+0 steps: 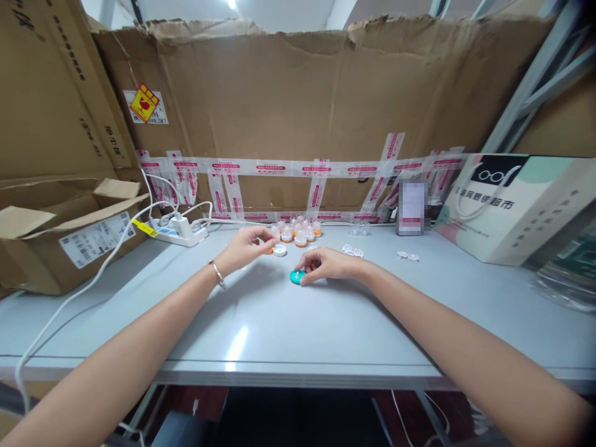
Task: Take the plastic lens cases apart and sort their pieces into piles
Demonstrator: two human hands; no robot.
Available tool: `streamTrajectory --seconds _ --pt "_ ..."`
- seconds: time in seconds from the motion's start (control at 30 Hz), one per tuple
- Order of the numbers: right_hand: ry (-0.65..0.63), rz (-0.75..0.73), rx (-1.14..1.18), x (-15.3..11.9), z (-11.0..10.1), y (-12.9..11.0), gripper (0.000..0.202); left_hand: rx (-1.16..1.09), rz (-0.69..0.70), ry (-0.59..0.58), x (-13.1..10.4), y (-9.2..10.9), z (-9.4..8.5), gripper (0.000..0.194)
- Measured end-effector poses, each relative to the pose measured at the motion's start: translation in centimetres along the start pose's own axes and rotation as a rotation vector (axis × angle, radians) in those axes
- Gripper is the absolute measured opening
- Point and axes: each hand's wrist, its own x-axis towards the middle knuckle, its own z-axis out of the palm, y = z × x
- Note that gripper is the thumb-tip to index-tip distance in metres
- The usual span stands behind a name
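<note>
My right hand [328, 264] grips the edge of a small round green disc [297, 277] between thumb and fingers, low over the table. A small pale bump rises from the disc's middle. Farther left, my left hand [246, 249] has its fingertips pinched together beside a round white cap [280, 251]. A bit of orange shows just under those fingertips; whether they hold it is hard to make out. Behind both hands stands a cluster of small clear domed containers with orange bases [300, 233].
White double-ring pieces [352, 251] lie right of my right hand, with another pair [408, 256] beyond. Clear cups [359, 229] and a phone [412, 208] stand at the back. A power strip [179, 231], an open carton [69, 233] and a white box [507, 211] flank the table.
</note>
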Motion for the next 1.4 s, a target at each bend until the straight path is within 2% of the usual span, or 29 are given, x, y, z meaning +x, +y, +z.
streamTrajectory --seconds 0.1,0.17,0.27,0.37,0.43,0.53,0.7,0.87,0.97,1.1,1.23,1.33,1.4 --pt "-0.005 0.013 0.006 -0.1 0.0 -0.1 0.048 0.247 0.0 0.057 -0.3 -0.7 -4.0 0.026" --pt "-0.009 0.015 0.002 -0.1 0.0 -0.1 0.048 0.416 -0.06 0.1 -0.5 -1.7 -6.6 0.022" --pt "-0.007 0.017 0.003 -0.1 0.0 -0.1 0.048 0.622 -0.235 -0.048 -0.9 -3.7 -9.1 0.016" --pt "-0.006 0.017 0.006 -0.1 0.0 -0.2 0.048 0.744 -0.344 -0.218 -1.3 -5.4 -10.0 0.012" --pt "-0.01 0.012 0.004 -0.2 0.0 -0.2 0.048 0.791 -0.407 -0.272 -1.5 -6.1 -10.1 0.012" --pt "-0.018 -0.003 -0.01 -0.2 0.0 -0.2 0.049 0.834 -0.481 -0.292 -1.7 -6.7 -10.0 0.014" --pt "-0.033 -0.026 -0.033 -0.1 0.0 0.0 0.046 0.829 -0.499 -0.357 -1.5 -6.9 -9.1 0.013" --pt "-0.029 -0.02 -0.042 -0.2 0.0 -0.2 0.043 0.842 -0.511 -0.372 -1.5 -6.3 -8.4 0.009" --pt "-0.026 -0.024 -0.052 -0.2 0.1 -0.3 0.042 0.873 -0.514 -0.339 -1.6 -5.5 -8.3 0.01" --pt "-0.007 -0.04 -0.054 -0.1 0.4 -0.4 0.04 0.936 -0.469 -0.235 -1.5 -4.0 -7.8 0.02" --pt "0.034 -0.049 0.073 -0.5 -0.2 -1.4 0.04 1.007 -0.389 -0.163 -1.3 -2.9 -6.8 0.034" --pt "0.2 -0.078 0.223 -0.9 -1.1 -2.2 0.04 1.025 -0.304 -0.083 -1.1 -2.6 -6.0 0.039" --pt "0.341 -0.061 0.235 -1.0 -1.7 -2.3 0.039 1.002 -0.198 -0.035 -1.0 -2.5 -5.3 0.038"
